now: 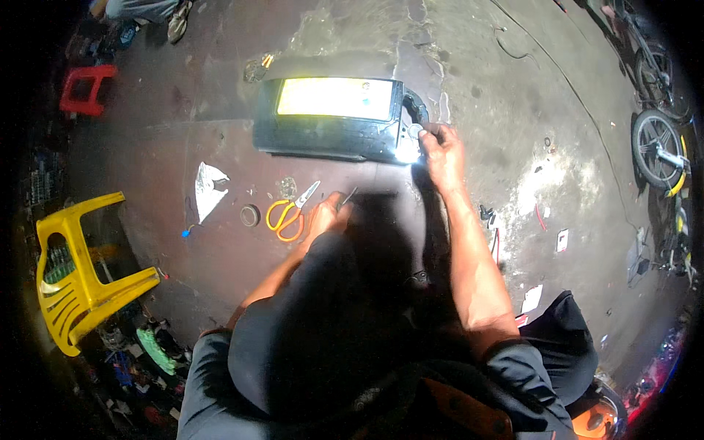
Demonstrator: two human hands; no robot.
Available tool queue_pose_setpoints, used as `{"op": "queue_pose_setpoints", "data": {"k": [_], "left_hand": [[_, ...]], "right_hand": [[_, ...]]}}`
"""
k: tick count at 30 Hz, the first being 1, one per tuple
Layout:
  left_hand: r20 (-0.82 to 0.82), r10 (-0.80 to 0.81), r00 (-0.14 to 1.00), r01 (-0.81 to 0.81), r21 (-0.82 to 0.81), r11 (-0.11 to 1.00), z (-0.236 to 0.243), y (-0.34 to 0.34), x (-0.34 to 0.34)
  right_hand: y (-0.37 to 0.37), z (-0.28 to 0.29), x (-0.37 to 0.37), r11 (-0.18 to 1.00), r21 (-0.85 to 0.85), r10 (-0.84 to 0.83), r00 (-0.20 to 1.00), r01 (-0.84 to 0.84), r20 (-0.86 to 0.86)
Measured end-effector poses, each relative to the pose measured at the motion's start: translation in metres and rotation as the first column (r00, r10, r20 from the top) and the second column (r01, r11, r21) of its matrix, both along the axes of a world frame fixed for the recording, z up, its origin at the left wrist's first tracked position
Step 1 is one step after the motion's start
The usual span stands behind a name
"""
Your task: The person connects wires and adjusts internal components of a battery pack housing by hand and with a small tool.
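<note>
Two hands counted, both bare. Nearest, one yellow stool (pixel 117 288) is seen at left on the floor (pixel 499 110). The left hand (pixel 325 218) is closed round one thin dark tool (pixel 350 196), its tip pointed up and right. Just left of that hand, one pair of scissors (pixel 302 200) is laid with blades aimed up-right, long axis diagonal. One tape roll (pixel 250 215) and one white scrap (pixel 210 194) are scattered further left.

Beyond these, one black case (pixel 326 136) is placed on the floor ahead, upper middle of view. Its long axis is set left to right; the end with the handle (pixel 420 105) is pointed right. One yellow label (pixel 334 98) is carried on it. That handle end is touched by the right hand (pixel 444 158), fingers drawn narrow by a round part (pixel 415 130); whether anything is pinched cannot be told.

Farther out, one red stool (pixel 88 89) is seen at left, one wheel (pixel 657 150) at right, and one shoe (pixel 178 23) at the top.
</note>
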State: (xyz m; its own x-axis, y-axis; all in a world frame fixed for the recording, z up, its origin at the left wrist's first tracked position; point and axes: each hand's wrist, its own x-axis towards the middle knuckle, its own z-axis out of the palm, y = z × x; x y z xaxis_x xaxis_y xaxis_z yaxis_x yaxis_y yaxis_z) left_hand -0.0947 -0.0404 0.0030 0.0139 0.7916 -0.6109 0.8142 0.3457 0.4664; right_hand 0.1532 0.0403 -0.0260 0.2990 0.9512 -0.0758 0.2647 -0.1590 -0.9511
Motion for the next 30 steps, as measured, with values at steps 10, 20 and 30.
{"op": "queue_pose_setpoints", "data": {"k": [10, 20, 30], "left_hand": [[0.113, -0.017, 0.993, 0.002, 0.129, 0.992, -0.064, -0.012, -0.019], [0.127, -0.024, 0.992, -0.029, 0.400, 0.916, -0.048, -0.019, -0.008], [0.241, 0.069, 0.968, -0.157, 0.369, 0.916, -0.084, -0.030, -0.008]], "right_hand": [[0.004, 0.018, 0.007, 0.967, -0.019, 0.248, 0.930, -0.252, 0.273], [-0.088, -0.004, -0.017, 1.000, 0.017, 0.006, 0.942, -0.013, 0.336], [-0.087, -0.011, -0.052, 0.947, -0.150, 0.320, 0.804, -0.284, 0.502]]}}
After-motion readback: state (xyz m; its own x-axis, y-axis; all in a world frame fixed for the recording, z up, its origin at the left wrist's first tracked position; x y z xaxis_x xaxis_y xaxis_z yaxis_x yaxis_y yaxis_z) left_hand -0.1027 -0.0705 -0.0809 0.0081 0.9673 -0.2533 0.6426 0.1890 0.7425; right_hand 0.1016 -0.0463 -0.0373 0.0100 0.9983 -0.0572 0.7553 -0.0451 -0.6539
